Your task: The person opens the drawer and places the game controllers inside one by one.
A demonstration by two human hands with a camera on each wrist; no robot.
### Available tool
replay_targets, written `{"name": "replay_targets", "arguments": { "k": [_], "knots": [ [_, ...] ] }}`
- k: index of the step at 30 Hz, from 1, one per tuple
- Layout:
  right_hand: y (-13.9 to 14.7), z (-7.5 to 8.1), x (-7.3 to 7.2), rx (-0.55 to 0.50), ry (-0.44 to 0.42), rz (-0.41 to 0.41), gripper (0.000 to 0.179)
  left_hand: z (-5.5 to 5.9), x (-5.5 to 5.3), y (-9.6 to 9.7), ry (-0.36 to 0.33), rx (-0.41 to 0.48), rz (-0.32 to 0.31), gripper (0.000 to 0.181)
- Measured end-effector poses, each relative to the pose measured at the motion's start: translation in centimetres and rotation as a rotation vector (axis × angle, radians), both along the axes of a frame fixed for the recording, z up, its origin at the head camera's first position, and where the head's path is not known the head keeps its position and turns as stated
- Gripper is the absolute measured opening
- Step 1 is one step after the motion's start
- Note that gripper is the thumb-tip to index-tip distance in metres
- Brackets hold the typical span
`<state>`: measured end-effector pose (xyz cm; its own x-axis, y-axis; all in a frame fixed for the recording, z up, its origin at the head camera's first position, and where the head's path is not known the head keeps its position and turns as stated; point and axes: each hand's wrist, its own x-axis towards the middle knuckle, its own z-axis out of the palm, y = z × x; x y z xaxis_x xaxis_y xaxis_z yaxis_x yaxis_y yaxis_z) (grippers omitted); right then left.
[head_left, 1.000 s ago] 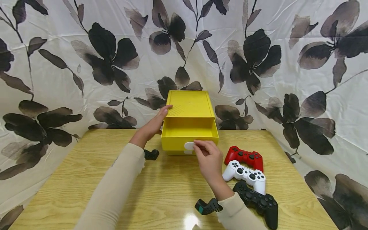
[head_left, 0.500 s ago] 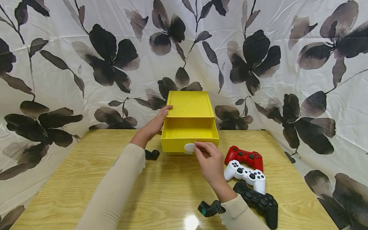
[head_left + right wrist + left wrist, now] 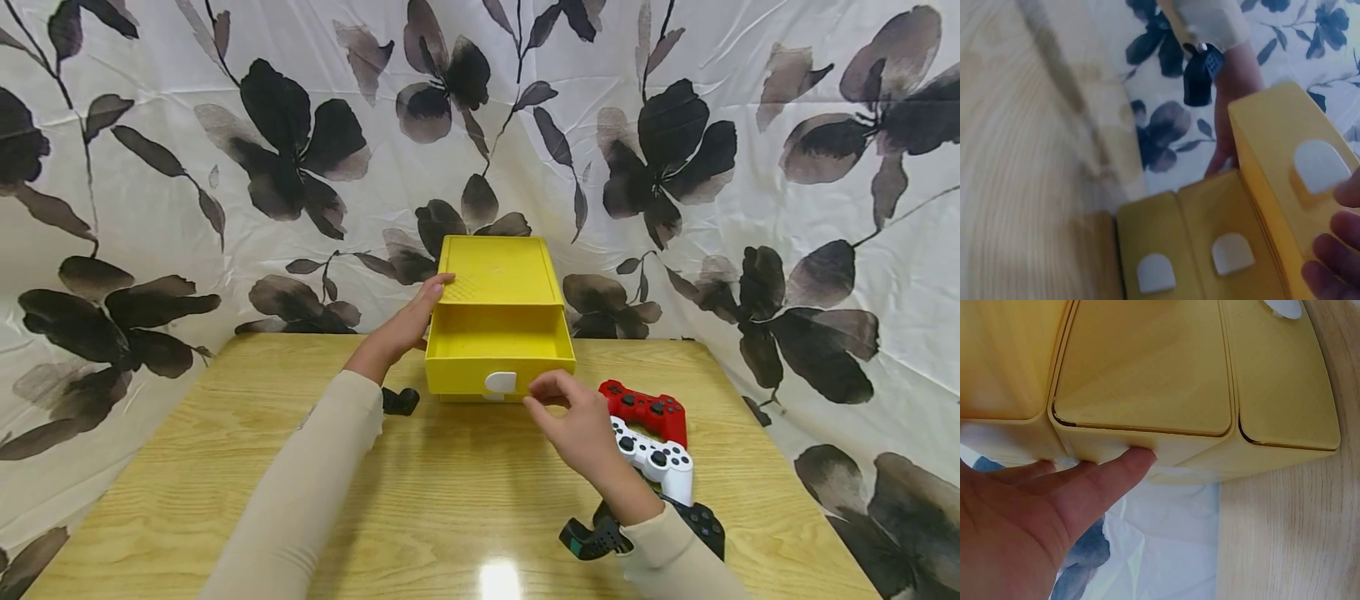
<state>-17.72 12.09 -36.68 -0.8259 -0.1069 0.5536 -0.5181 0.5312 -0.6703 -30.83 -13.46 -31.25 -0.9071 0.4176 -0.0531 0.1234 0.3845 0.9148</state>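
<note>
A yellow drawer unit [image 3: 498, 271] stands at the back of the table, its top drawer [image 3: 453, 375] pulled out and the drawer's inner floor showing. My left hand [image 3: 401, 327] rests against the unit's left side, thumb at the top edge. In the left wrist view, extended fingers [image 3: 1138, 464] touch the yellow side wall. Just right of the drawer's white handle [image 3: 501, 382] is my right hand [image 3: 581, 425], fingers loosely bent and holding nothing. In the right wrist view, lower drawers show white handles [image 3: 1232, 253] too.
To the right lie a red game controller [image 3: 663, 417], a white one [image 3: 671, 471] and a black one [image 3: 708, 527]; my right forearm partly covers the black one. Floral cloth [image 3: 300, 250] hangs behind the wooden table [image 3: 435, 500].
My right hand has let go of the white handle and moved right and slightly down. The drawer stays pulled out. My left hand keeps its place on the unit.
</note>
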Motion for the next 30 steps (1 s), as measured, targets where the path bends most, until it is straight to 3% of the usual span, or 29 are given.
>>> {"name": "replay_targets", "arguments": {
  "k": [11,18,23,30],
  "knots": [
    [3.4,0.6,0.6,0.213,-0.054,0.000,0.013,0.4,0.6,0.0,0.000,-0.014,0.000,0.047],
    [5.5,0.5,0.2,0.341,-0.174,0.021,0.010,0.4,0.7,-0.1,0.004,-0.014,0.001,0.047],
    [6.8,0.7,-0.4,0.425,-0.260,0.017,0.016,-0.1,0.1,-0.2,-0.001,0.009,0.004,0.045],
    [8.4,0.0,-1.3,0.582,-0.273,-0.009,0.020,-1.9,-1.6,-0.4,0.019,-0.014,0.028,0.041]
  ]
}}
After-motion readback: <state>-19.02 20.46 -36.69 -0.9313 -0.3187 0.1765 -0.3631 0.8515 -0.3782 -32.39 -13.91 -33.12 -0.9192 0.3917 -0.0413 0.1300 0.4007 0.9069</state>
